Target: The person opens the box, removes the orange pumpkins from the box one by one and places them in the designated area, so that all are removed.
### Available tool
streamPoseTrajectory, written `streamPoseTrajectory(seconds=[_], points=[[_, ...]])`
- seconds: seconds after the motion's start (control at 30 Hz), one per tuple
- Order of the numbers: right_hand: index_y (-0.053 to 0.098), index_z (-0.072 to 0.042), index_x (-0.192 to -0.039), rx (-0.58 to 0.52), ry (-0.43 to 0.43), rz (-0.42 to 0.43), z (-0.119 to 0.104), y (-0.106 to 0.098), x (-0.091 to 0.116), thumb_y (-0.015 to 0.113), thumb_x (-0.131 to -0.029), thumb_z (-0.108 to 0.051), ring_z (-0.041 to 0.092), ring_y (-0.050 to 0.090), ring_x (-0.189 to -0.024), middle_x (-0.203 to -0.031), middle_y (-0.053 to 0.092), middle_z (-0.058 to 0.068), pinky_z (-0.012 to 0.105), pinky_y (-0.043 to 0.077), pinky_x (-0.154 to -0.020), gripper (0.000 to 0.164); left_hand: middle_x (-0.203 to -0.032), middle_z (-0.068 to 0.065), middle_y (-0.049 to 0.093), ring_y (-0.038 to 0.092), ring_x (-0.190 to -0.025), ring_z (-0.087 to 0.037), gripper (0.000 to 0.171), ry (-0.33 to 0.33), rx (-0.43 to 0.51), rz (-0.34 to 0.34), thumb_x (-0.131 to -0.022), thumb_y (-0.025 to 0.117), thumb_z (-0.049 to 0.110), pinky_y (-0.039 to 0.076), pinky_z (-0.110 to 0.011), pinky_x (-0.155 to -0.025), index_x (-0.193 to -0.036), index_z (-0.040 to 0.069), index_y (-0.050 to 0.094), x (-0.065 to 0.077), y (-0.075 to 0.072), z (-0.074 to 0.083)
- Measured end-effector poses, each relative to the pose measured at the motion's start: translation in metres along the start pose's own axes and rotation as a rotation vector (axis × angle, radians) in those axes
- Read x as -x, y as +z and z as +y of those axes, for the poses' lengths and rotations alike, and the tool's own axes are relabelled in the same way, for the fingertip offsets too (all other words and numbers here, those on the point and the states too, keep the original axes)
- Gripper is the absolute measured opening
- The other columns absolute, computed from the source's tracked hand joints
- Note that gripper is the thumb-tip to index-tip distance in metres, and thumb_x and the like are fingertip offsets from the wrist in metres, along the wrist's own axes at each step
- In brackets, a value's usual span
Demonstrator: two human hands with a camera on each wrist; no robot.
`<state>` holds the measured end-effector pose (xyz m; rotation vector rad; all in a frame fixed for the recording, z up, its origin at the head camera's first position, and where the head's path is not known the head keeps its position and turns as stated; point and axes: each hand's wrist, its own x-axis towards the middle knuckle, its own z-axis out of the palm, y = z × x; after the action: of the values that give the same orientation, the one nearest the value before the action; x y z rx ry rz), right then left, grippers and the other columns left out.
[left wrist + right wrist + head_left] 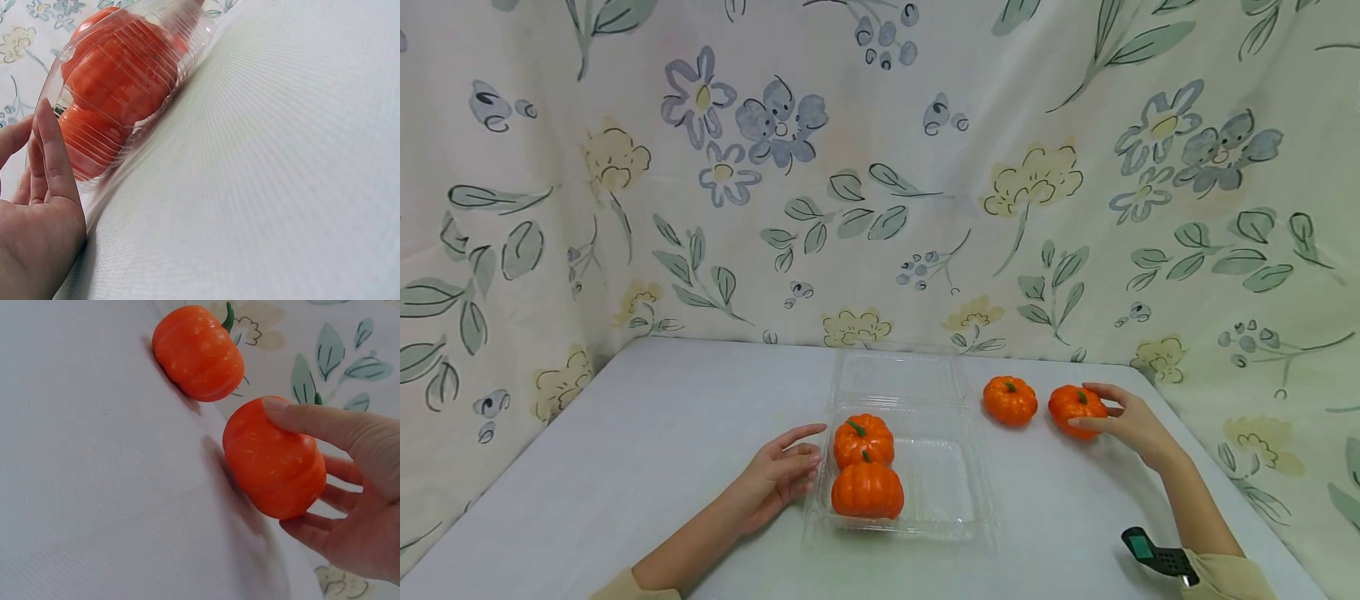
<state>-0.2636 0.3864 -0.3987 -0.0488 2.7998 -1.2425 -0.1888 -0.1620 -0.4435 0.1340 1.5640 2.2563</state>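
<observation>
My right hand holds a small orange toy pumpkin between thumb and fingers, at the right of the table. Just left of it stands another pumpkin, which nothing touches. Two more pumpkins, a rear one and a front one, sit in the left half of a clear plastic clamshell box. The box lies with its lid folded back. My left hand rests at the box's left wall, fingers loosely extended; in the left wrist view its fingertips appear against the plastic.
The white table ends at a flower-printed curtain behind and at the sides. A dark wrist device with a small screen is strapped at the right forearm, near the sleeve.
</observation>
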Motion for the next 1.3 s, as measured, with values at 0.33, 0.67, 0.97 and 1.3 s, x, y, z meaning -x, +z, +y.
streamPoseTrajectory(seconds=[0.33,0.67,0.97,1.3], points=[[0.032,0.006,-0.159,0.002,0.011,-0.006,0.0004,0.0023,-0.0006,0.078,-0.096,-0.033,0.062,0.036,-0.138,-0.162,0.027,0.038,0.075,0.040,-0.109,0.086,-0.103,0.003,0.065,0.065,-0.078,-0.006,0.048,0.003,0.003,-0.006,-0.106,0.061,0.008,0.060,-0.020,-0.078,-0.152,0.010,0.048,-0.0005,-0.0004,-0.0004],[0.032,0.007,-0.158,0.029,0.006,-0.003,0.0021,0.0028,-0.0040,0.076,-0.097,-0.029,0.061,0.037,-0.137,-0.161,0.028,0.038,0.072,0.043,-0.109,0.084,-0.103,0.003,0.065,0.066,-0.080,-0.007,0.048,0.000,-0.001,-0.001,-0.106,0.062,0.009,0.061,-0.021,-0.080,-0.152,0.011,0.048,-0.0008,-0.0011,-0.0009],[0.032,0.007,-0.158,0.047,-0.011,-0.002,0.0027,0.0034,-0.0049,0.077,-0.097,-0.028,0.062,0.039,-0.135,-0.160,0.029,0.038,0.071,0.046,-0.107,0.084,-0.102,0.003,0.065,0.066,-0.080,-0.006,0.046,0.014,0.006,-0.017,-0.105,0.061,0.008,0.061,-0.020,-0.079,-0.150,0.011,0.050,-0.0008,-0.0013,-0.0016],[0.029,0.006,-0.160,0.059,-0.003,-0.020,0.0002,0.0014,-0.0026,0.076,-0.097,-0.031,0.061,0.038,-0.136,-0.161,0.027,0.038,0.070,0.047,-0.106,0.087,-0.103,0.003,0.064,0.066,-0.080,-0.005,0.048,0.025,0.006,-0.037,-0.105,0.061,0.006,0.060,-0.020,-0.079,-0.151,0.010,0.048,0.0004,-0.0009,-0.0009]])
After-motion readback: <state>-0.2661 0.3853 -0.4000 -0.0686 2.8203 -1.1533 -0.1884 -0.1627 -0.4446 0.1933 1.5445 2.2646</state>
